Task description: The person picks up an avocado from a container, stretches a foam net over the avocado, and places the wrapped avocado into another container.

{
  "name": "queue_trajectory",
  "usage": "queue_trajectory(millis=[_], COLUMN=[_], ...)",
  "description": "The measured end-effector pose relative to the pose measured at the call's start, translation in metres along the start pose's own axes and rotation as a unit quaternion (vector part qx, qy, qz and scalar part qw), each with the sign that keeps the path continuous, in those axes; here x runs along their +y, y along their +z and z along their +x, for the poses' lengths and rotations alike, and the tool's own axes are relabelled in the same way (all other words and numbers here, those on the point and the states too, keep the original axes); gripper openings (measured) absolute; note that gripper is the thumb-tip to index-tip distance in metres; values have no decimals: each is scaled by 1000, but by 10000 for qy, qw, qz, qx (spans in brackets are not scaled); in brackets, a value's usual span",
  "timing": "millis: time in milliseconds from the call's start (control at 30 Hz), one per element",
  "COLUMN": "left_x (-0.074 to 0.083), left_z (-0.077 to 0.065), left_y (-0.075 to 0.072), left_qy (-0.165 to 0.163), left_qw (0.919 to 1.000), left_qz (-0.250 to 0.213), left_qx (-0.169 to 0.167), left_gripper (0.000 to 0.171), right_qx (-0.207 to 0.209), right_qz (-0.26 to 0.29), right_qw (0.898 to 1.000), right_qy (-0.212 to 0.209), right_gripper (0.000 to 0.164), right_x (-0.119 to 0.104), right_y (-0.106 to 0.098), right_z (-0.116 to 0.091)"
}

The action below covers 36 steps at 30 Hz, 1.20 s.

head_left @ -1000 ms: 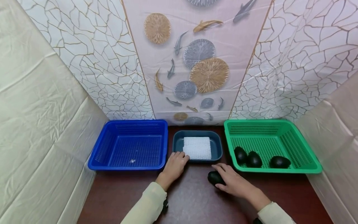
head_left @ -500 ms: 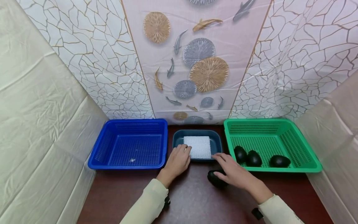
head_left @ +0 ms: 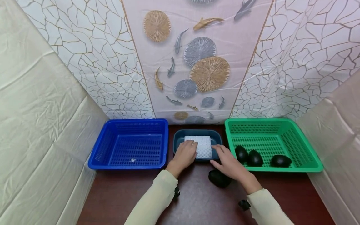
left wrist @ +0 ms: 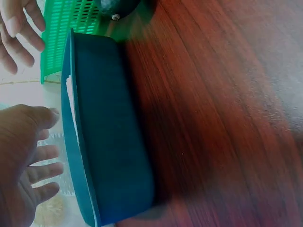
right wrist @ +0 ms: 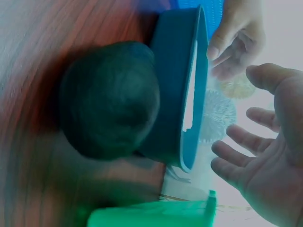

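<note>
My left hand (head_left: 185, 153) reaches over the front rim of a small dark teal tray (head_left: 217, 140), its fingers overlapping the left part of a white foam net (head_left: 204, 147) lying inside. In the left wrist view this hand (left wrist: 21, 153) has loosely bent fingers above the tray rim, with nothing between them. At the net's right edge is my right hand (head_left: 230, 163), thumb and fingers spread apart. The right wrist view also shows this palm (right wrist: 270, 156) holding nothing. On the table just in front of the tray lies a dark avocado (head_left: 219, 179), below the right hand.
A blue perforated basket (head_left: 140, 147) stands left of the tray. To the right is a green basket (head_left: 270, 142) with three dark avocados (head_left: 255, 158) near its front side. A patterned cloth (head_left: 197, 103) hangs behind; the table (head_left: 194, 193) is dark reddish brown.
My right hand has left the avocado and moved forward to the tray. My left hand has shifted right and forward over the foam net. The avocado stays on the table.
</note>
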<state>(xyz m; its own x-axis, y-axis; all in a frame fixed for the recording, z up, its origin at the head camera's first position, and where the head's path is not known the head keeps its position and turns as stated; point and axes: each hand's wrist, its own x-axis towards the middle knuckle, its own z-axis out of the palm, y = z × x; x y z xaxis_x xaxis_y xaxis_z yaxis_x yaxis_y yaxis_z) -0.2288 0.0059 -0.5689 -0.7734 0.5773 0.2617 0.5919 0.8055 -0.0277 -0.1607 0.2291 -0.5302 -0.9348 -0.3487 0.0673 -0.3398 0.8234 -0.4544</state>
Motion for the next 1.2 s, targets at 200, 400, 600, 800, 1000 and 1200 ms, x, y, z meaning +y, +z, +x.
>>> queue_trajectory(millis=[200,400,600,800,1000,1200], left_x=[5,5,5,3,1,-2], left_z=[6,7,8,7,4,2], left_y=[-5,-1,5,7,0,-12], left_qy=[-144,-209,-262,-303,-374,-420], left_qw=[9991,9981,9981,9979,9946,9925], left_qz=[37,129,-58,-391,-907,-1142], left_qx=[-388,-567,-560,-408,-335,-76], left_gripper=[25,20,19,12,11,14], right_qx=[86,75,47,155,377,835], right_qz=[185,282,377,471,498,396], right_qw=[9996,9990,9978,9973,9972,9950], right_qy=[181,342,543,546,399,377], right_gripper=[65,64,62,62,62,56], right_x=[5,10,11,12,12,12], right_y=[10,12,14,15,15,11], right_z=[10,16,17,16,15,14])
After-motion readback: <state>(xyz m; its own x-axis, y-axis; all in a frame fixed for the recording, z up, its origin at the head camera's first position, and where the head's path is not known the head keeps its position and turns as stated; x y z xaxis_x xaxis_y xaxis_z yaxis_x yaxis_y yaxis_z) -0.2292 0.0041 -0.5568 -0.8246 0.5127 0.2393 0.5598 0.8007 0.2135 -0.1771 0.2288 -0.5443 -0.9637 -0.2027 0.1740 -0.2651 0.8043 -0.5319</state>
